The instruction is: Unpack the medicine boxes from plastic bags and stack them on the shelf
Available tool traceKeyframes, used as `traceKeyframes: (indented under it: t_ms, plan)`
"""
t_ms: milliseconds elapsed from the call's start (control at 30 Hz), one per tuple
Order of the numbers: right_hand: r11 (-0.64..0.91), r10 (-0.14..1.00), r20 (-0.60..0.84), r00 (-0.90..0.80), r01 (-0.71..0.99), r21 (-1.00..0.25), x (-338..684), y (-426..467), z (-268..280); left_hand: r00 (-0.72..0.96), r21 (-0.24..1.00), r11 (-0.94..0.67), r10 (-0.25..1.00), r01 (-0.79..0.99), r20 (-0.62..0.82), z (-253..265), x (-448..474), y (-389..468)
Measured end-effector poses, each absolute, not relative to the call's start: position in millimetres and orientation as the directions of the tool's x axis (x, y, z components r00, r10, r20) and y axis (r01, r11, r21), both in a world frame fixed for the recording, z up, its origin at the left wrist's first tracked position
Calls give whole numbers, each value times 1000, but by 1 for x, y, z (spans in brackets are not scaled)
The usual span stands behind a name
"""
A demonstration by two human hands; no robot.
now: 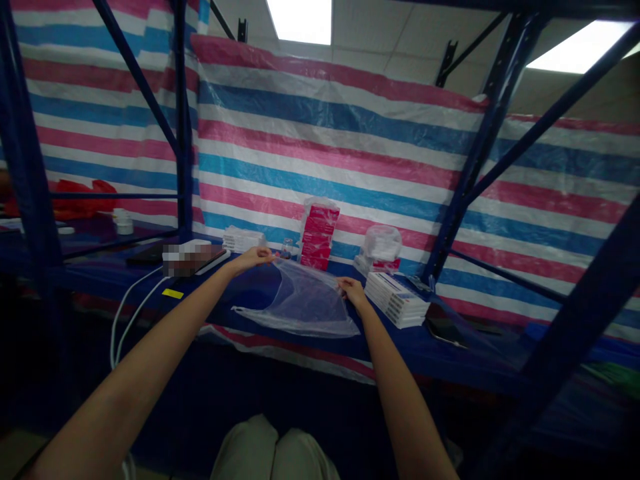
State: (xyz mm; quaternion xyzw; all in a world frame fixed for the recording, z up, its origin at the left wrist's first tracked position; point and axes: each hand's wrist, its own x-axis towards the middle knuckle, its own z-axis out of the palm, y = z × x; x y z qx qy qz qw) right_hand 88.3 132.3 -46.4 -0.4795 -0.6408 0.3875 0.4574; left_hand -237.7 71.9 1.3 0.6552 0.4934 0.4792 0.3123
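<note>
A thin, see-through plastic bag (310,303) is stretched between my two hands over the front of the blue shelf (250,283). My left hand (255,257) pinches its upper left corner, and my right hand (353,291) grips its right edge. The bag's lower edge hangs near the shelf's front. Just behind it stand a tall stack of red boxes (317,233) in clear wrap and a small clear jar (287,249). Close by my right hand is a stack of flat white boxes (397,300).
Farther back sit a wrapped roll-like bundle (382,245) and more white boxes (243,239). A dark phone (447,331) lies at right; white cables (123,313) hang at left. Blue metal posts (183,120) frame the shelf before a striped plastic sheet (320,133).
</note>
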Motion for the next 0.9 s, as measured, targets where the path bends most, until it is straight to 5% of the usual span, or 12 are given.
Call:
traceKeyframes:
  t_ms: [267,500,733,900]
  plan:
    - [241,968,210,-138,263,-934,90,137,-49,259,747,-366,929,556,262,15,-252,62]
    - [268,962,241,-125,281,-922,87,133,-48,54,882,-410,911,233,409,15,-236,60]
    - [285,959,267,-97,330,-900,88,134,-51,-32,862,-389,906,325,421,3,-250,74]
    - [318,948,282,-148,380,-869,80,137,-49,90,743,-406,900,532,427,9,-282,75]
